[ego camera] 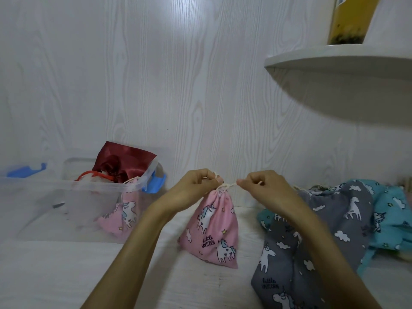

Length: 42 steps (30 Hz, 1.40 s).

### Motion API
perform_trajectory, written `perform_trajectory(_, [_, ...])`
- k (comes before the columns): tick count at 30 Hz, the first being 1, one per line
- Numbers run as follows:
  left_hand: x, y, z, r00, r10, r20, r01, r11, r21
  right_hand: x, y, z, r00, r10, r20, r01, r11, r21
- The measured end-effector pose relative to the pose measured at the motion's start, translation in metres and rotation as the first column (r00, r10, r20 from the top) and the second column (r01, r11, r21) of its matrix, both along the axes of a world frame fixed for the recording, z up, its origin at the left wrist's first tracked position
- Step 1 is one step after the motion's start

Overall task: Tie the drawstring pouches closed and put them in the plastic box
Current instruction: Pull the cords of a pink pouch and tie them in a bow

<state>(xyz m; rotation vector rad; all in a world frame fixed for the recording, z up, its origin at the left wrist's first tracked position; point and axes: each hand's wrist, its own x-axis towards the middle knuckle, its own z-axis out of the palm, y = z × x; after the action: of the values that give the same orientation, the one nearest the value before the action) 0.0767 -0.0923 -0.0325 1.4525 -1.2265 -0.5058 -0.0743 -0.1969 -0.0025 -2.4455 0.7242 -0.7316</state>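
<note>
Right now both sets of fingertips are pinched tight on the cream drawstring [227,186] at the neck of the pink unicorn pouch [211,228]. The left hand [196,186] has its fingers curled round one cord end, the right hand [263,188] nips the other end between thumb and forefinger, and the two are drawing apart across the gathered mouth. The neck is bunched shut, so this looks like a knot being cinched, though whether it is fully set I cannot tell.

The pouch itself hangs from the cord with its bottom resting on the white table [55,275]: soft pink cotton, white unicorns, little stars and clouds, the words "little unicorn" printed low on the front, body flaring out below the puckered top.

Out to the left, the clear plastic box [93,192] with blue latches already holds some finished work: another pink unicorn pouch [124,215] leaning against its near wall, a dark red satin pouch [124,161] sticking up at the back, and something white with a red cord [95,175] beside it.

Out to the right, plenty remains: a grey unicorn pouch [316,237] lies just beside the right forearm, and a teal one [388,210] beyond it. So, a few boxed, one in hand, at least two to go.
</note>
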Motion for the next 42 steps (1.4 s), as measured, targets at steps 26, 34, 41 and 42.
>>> perform_trajectory(26, [0.007,-0.005,-0.008,0.856,0.122,-0.502,-0.208,0.971,-0.119,0.006,-0.025,-0.026,0.975,0.223,0.012,-0.200,0.848,0.491])
perform_trajectory(34, [0.010,-0.001,-0.004,0.693,0.071,-0.718,-0.157,0.986,-0.053,0.003,-0.028,-0.028,0.943,0.269,-0.194,-0.122,0.826,0.550])
perform_trajectory(41, [0.003,-0.001,-0.007,0.869,0.218,-0.445,-0.145,0.971,0.192,0.000,-0.028,-0.030,0.876,0.270,-0.400,-0.058,0.881,0.469])
perform_trajectory(42, [0.000,-0.001,-0.004,0.920,0.221,-0.324,-0.151,0.962,0.227,-0.003,-0.030,-0.029,0.876,0.270,-0.401,-0.059,0.883,0.466])
